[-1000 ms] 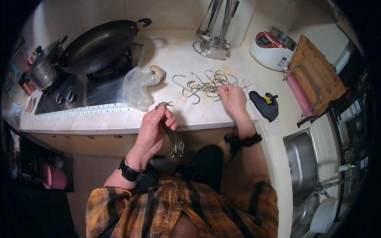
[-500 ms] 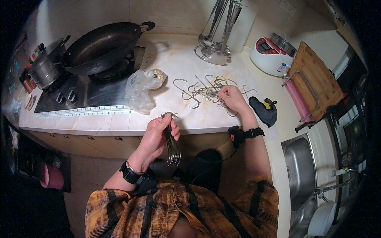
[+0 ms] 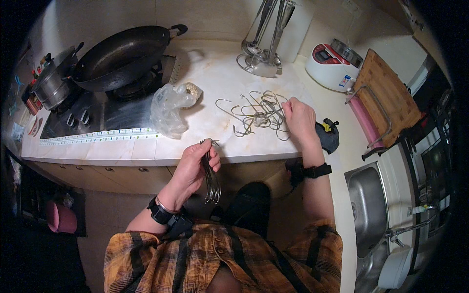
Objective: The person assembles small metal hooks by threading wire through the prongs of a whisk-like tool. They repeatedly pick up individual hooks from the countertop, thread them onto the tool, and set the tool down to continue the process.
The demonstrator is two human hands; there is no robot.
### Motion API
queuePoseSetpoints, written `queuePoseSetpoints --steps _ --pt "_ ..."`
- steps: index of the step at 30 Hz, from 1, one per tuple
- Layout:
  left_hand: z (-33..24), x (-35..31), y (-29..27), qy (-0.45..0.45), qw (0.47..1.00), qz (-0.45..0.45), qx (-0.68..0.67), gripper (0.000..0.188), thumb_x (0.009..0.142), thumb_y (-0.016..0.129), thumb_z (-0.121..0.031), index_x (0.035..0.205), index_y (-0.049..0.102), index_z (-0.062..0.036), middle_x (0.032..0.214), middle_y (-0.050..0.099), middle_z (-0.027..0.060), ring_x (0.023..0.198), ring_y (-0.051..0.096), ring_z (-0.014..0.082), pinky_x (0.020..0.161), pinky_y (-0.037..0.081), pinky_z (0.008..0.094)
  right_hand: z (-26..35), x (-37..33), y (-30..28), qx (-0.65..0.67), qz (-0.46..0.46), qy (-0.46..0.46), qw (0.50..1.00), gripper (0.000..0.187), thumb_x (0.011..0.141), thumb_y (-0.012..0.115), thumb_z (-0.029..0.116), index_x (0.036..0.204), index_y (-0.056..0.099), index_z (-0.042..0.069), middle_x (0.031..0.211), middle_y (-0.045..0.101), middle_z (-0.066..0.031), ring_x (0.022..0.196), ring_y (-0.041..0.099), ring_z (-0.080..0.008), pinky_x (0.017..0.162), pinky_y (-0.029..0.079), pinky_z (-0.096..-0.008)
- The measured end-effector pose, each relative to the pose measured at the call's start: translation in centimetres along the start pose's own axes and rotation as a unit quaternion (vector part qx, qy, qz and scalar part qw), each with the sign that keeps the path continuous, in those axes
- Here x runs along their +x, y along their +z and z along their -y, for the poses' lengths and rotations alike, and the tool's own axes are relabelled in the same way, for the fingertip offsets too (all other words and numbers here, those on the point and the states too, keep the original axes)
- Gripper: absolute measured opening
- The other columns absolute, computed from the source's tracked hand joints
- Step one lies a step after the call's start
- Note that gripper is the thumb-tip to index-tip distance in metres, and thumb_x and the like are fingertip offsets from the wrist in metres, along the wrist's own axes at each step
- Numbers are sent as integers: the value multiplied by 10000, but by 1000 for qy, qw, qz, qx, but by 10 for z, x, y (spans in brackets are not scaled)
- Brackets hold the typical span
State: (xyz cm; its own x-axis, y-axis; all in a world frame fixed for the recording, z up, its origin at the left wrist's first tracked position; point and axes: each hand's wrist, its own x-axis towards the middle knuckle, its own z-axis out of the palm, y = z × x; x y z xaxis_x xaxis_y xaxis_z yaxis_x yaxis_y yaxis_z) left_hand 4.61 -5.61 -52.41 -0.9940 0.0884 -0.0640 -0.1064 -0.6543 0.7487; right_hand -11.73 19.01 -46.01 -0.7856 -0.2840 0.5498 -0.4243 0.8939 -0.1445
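Observation:
My left hand (image 3: 191, 163) is closed around a bundle of thin metal S-hooks (image 3: 212, 184), held just off the counter's front edge. The bundle hangs down, its bright curved ends lowest and a few hook tops poking out above my fingers. On the counter lies a loose, tangled pile of metal S-hooks (image 3: 258, 115). At the pile's right side, my right hand (image 3: 301, 121) is closed, fingertips pinched on an S-hook that is mostly hidden among the others. A dark cloth-like item (image 3: 328, 138) with a yellow part sits beside my right wrist, partly covered.
A clear plastic bag (image 3: 168, 112) lies left of the pile, near the stove (image 3: 105, 115) with its black wok (image 3: 122, 58). Behind stand a utensil rack (image 3: 264, 68) and a rice cooker (image 3: 328, 73). Rightward are a cutting board (image 3: 388, 93) and the sink (image 3: 369, 210).
My right hand has moved right and slightly up, from within the pile to its right edge. The loose hooks have shifted and spread differently. The left hand keeps its bundle in nearly the same place.

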Motion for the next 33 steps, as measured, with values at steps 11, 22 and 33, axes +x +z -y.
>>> queuePoseSetpoints --steps 11,22,33 --pt "1 0 5 -5 1000 -6 2 344 989 485 -304 748 526 -62 605 475 27 579 460 158 586 406 283 -16 36 21 150 1 84 985 344 880 596 327 751 653 14 689 634 -178 661 625 -356 644 480 -437" --pt "3 1 3 -7 1000 -1 26 338 976 500 -324 745 514 -78 596 468 22 579 476 166 587 400 288 -70 16 41 -22 163 92 982 133 786 637 206 791 717 99 818 693 -145 818 670 -322 752 522 -424" --pt "4 3 0 -18 1000 -11 22 349 985 485 -311 729 516 -77 589 478 25 564 476 162 589 407 282 -75 17 54 -44 80 58 994 173 810 610 155 803 688 2 842 659 -242 817 653 -393 745 519 -466"
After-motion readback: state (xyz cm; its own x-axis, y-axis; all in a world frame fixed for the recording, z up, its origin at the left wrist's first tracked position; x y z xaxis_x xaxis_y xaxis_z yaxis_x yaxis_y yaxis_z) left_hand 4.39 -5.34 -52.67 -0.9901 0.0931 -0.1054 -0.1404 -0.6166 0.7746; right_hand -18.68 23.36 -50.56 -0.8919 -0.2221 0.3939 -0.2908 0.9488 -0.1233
